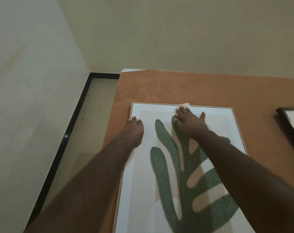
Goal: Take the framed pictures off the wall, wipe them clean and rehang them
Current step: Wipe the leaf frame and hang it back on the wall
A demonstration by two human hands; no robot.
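The right hand lies palm down on the glazed face of the framed picture, near its far edge. Its fingers are spread and nearly straight, pressing a small white cloth flat against the glass. Only a corner of the cloth shows beyond the fingertips, at the far rail of the frame. The thumb points away to the right and holds nothing.

The left hand rests on the left rail of the same picture, close to the far left corner. Its fingers are extended over the rail, fingertips at the outer edge. Whether they curl under the rail cannot be told.

The picture is a tall rectangle with a thin, light wood-coloured frame. Inside is a white border, then pale beige panels, and over them a large dark green leaf shape with rounded lobes and a nubby, looped texture. The glazing shows a soft sheen.

The picture lies flat on an orange-brown cloth cover with a matt, slightly napped surface. The cover drapes a table whose white rounded corner shows at the far left. A second picture with a dark frame lies on the cover well to the right, cut by the view's edge.

Beyond are plain cream walls and a dark glossy skirting board along the floor.
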